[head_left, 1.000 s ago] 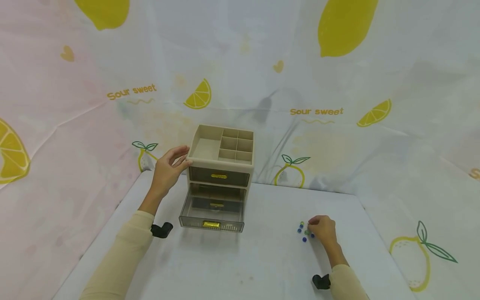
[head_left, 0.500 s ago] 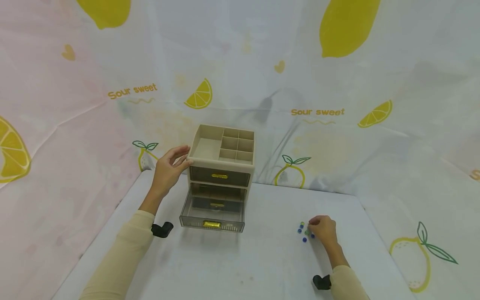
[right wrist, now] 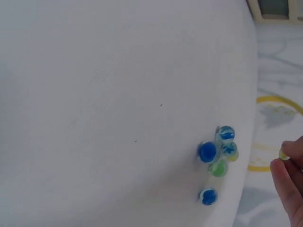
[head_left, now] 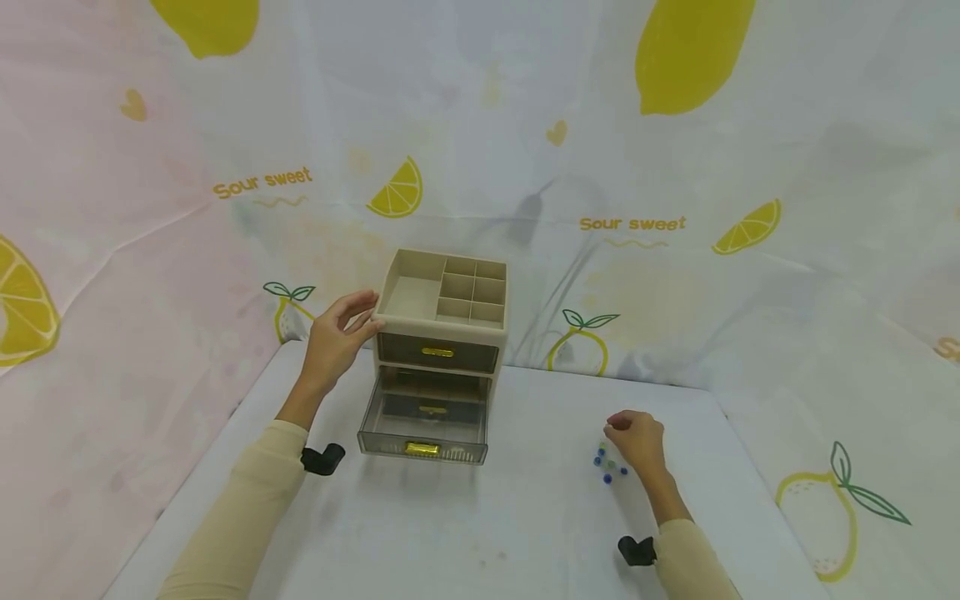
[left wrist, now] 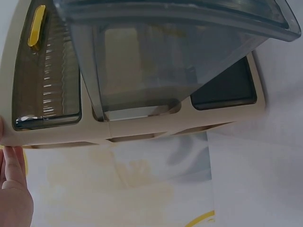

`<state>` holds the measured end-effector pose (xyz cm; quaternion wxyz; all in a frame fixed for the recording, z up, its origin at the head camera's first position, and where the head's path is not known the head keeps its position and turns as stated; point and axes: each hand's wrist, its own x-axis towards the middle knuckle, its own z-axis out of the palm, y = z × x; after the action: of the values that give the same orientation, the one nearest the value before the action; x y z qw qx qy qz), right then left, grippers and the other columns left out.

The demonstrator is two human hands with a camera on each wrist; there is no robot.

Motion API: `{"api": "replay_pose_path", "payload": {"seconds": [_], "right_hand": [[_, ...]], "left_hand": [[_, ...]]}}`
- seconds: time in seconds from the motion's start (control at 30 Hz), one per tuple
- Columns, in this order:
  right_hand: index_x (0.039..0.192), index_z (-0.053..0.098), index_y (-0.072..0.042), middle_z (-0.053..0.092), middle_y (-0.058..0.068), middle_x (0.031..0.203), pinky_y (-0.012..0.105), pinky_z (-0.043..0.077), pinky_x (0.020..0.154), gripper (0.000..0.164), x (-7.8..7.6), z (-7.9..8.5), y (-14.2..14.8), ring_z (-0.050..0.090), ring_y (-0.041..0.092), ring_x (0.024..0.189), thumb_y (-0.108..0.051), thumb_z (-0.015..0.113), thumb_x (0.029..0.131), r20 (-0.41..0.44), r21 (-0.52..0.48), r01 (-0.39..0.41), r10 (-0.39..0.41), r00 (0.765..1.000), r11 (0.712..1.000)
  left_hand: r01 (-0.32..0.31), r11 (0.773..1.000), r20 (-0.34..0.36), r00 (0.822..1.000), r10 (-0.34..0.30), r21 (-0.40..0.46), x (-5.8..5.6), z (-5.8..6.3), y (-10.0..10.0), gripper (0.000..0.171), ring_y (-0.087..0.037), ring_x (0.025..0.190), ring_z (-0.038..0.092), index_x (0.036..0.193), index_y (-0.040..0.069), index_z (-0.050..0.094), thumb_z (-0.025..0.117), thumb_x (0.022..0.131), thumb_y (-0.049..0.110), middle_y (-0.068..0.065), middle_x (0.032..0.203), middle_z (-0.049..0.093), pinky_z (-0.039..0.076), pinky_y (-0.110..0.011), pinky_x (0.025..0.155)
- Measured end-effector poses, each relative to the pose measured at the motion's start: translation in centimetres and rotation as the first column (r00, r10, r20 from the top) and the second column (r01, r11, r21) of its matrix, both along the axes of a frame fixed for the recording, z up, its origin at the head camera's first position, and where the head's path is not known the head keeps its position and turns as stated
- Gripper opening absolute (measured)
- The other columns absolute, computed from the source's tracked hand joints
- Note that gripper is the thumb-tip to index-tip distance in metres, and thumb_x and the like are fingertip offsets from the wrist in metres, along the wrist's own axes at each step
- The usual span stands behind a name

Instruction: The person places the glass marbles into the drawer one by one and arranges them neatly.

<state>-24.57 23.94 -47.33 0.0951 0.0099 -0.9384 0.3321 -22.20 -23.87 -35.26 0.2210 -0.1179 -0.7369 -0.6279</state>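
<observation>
A beige drawer organizer stands on the table, its clear grey middle drawer pulled out. My left hand holds the organizer's upper left front corner, thumb at the front edge and fingers along the side. In the left wrist view, part of that hand shows at the left edge. On the right, my right hand pinches a small clear, yellowish glass marble between thumb and finger, raised above the table. Several blue and green glass marbles, among them a blue marble, lie loosely grouped below it.
The organizer's top tray has one large section and several small ones. A closed upper drawer sits above the pulled-out one. The white table backs onto a lemon-print cloth.
My right hand has lifted off the table and moved slightly up and left, away from the marbles, with one marble pinched. The left hand and the organizer have stayed put.
</observation>
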Motion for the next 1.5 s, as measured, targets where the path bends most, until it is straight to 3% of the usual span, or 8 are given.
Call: {"api": "replay_pose_path", "payload": {"seconds": [0.33,0.5,0.63,0.7,0.87,1.07,1.5], "right_hand": [[0.089,0.075,0.0,0.073,0.009,0.08,0.033,0.061,0.063,0.01,-0.4,2.2,-2.7,0.069,0.025,0.072,-0.006,0.075,0.08,-0.15,-0.058,-0.097,0.087,0.985,0.994],[0.089,0.076,-0.002,0.073,0.006,0.08,0.034,0.061,0.064,0.01,-0.5,3.5,-4.5,0.07,0.024,0.074,-0.009,0.077,0.081,-0.167,-0.088,-0.141,0.125,0.978,0.986],[0.09,0.076,-0.004,0.074,0.006,0.081,0.039,0.061,0.068,0.01,-0.2,4.6,-6.1,0.07,0.025,0.078,-0.01,0.077,0.081,-0.18,-0.105,-0.177,0.156,0.971,0.979],[0.089,0.076,-0.004,0.074,0.006,0.082,0.039,0.061,0.069,0.01,-0.2,5.0,-6.9,0.07,0.025,0.079,-0.008,0.078,0.08,-0.194,-0.124,-0.2,0.174,0.966,0.972],[0.087,0.076,-0.005,0.073,0.005,0.082,0.031,0.063,0.069,0.008,-0.2,5.6,-9.0,0.071,0.022,0.079,-0.006,0.078,0.08,-0.207,-0.191,-0.268,0.228,0.951,0.944],[0.086,0.076,-0.005,0.073,0.004,0.083,0.024,0.063,0.069,0.007,0.2,5.9,-11.2,0.071,0.019,0.08,-0.003,0.077,0.08,-0.221,-0.235,-0.34,0.291,0.931,0.91],[0.088,0.076,-0.003,0.073,0.004,0.085,0.022,0.062,0.068,0.012,0.6,6.9,-16.3,0.071,0.018,0.081,0.002,0.078,0.078,-0.284,-0.261,-0.508,0.437,0.853,0.821]], "left_hand": [[-0.005,1.0,-0.015,1.0,0.005,-0.019,0.1,0.1,0.1,0.05,-0.037,0.129,0.047,0.134,-0.013,0.047,0.067,0.089,-0.005,-0.03,0.135,0.05,0.045,-0.034,0.107],[-0.004,1.0,-0.009,1.0,0.004,-0.004,0.0,0.0,0.1,0.05,-0.037,0.129,0.047,0.133,-0.013,0.048,0.068,0.088,-0.005,-0.029,0.134,0.051,0.044,-0.033,0.108],[-0.014,1.0,-0.011,1.0,0.014,0.0,-1.1,-1.3,-0.4,0.051,-0.031,0.129,0.049,0.135,-0.008,0.05,0.07,0.088,0.0,-0.022,0.135,0.053,0.045,-0.027,0.107],[-0.013,1.0,-0.01,1.0,0.013,0.0,-1.0,-1.3,-0.4,0.051,-0.031,0.129,0.049,0.135,-0.008,0.05,0.07,0.089,0.0,-0.022,0.135,0.053,0.044,-0.027,0.107],[-0.003,1.0,-0.001,1.0,0.003,0.003,0.1,0.1,0.1,0.049,-0.038,0.129,0.047,0.133,-0.013,0.048,0.067,0.088,-0.006,-0.027,0.134,0.052,0.044,-0.034,0.109],[0.001,1.0,0.007,1.0,-0.001,0.007,0.2,0.1,0.2,0.049,-0.038,0.129,0.046,0.133,-0.012,0.049,0.068,0.088,-0.006,-0.027,0.134,0.052,0.044,-0.033,0.108],[-0.007,1.0,0.004,1.0,0.007,0.002,0.2,0.3,0.2,0.048,-0.037,0.129,0.048,0.132,-0.012,0.05,0.067,0.088,-0.006,-0.027,0.134,0.052,0.045,-0.031,0.107]]}}
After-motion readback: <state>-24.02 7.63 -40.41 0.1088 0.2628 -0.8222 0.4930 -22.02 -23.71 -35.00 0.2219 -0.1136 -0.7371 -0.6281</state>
